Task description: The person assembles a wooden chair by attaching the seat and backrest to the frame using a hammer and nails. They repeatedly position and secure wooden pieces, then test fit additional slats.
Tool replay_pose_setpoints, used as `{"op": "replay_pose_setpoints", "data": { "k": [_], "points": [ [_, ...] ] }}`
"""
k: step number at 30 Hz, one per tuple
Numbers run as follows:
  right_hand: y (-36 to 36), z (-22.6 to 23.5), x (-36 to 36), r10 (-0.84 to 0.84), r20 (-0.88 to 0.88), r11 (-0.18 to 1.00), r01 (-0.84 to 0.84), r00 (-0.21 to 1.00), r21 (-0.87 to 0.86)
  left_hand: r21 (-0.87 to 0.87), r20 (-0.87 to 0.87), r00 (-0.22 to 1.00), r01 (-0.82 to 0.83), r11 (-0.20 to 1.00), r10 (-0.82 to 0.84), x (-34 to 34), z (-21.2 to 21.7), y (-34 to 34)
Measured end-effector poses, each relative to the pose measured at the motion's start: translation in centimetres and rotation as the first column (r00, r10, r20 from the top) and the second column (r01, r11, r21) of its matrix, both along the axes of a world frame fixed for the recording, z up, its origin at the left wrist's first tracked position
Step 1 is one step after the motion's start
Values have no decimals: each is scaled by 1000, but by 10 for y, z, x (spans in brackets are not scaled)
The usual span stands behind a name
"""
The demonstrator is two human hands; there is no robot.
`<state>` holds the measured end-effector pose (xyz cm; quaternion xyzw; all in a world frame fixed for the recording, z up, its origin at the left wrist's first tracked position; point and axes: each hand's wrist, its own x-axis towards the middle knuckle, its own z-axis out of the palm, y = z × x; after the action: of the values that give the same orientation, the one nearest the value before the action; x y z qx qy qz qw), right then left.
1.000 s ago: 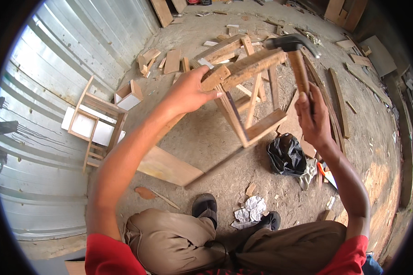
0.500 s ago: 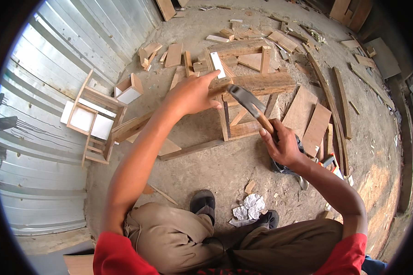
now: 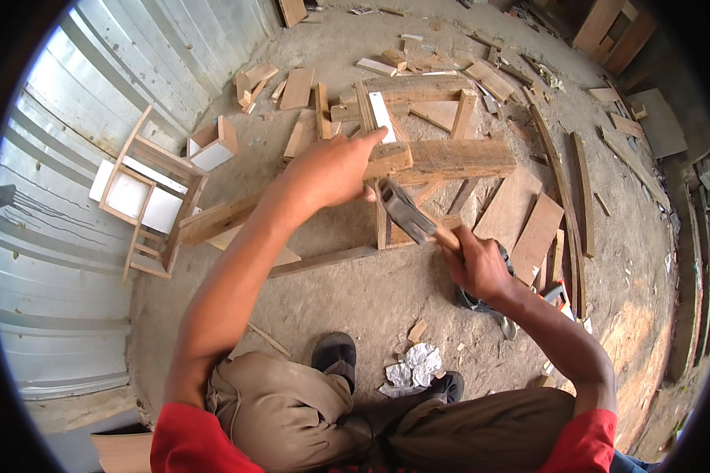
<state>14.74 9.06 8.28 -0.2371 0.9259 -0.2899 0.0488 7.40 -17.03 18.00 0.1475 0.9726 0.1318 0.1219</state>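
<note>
My left hand (image 3: 331, 169) is closed around a wooden beam (image 3: 392, 160) near its squared end, its index finger stretched toward a white strip (image 3: 382, 117) on the wooden frame. That beam seems to continue behind my forearm to the lower left. A hammer (image 3: 409, 211) with a wooden handle and dark metal head is gripped in my right hand (image 3: 481, 264). Its head is just below the beam's end, in front of the frame's upright. A thick rough plank (image 3: 465, 159) lies across the wooden frame (image 3: 383, 225), right of the beam's end.
A small wooden frame with white panels (image 3: 130, 193) and an open box (image 3: 213, 144) stand by the corrugated metal wall (image 3: 63, 315). Flat boards (image 3: 538, 236) and long battens (image 3: 580, 197) lie at right. Crumpled paper (image 3: 414, 366) is by my shoes; wood scraps (image 3: 394, 59) litter the far floor.
The hammer head has dropped from beside the beam's end to below it. The rough plank has shifted a little down and right. My left hand keeps its hold; the whole view has moved slightly.
</note>
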Motion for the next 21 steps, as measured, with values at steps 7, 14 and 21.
{"op": "replay_pose_setpoints", "data": {
  "k": [7,14,21],
  "points": [
    [-4,3,8,166,-168,985,-171,972,-14,33,25,999,-45,998,44,-6,-16,-5],
    [13,10,-7,182,-435,935,-292,882,-201,63,-2,1000,5,998,-4,0,-7,-2],
    [11,-13,22,131,-235,984,-154,963,-85,1,13,1000,-1,1000,1,-5,-11,-3]
  ]
}}
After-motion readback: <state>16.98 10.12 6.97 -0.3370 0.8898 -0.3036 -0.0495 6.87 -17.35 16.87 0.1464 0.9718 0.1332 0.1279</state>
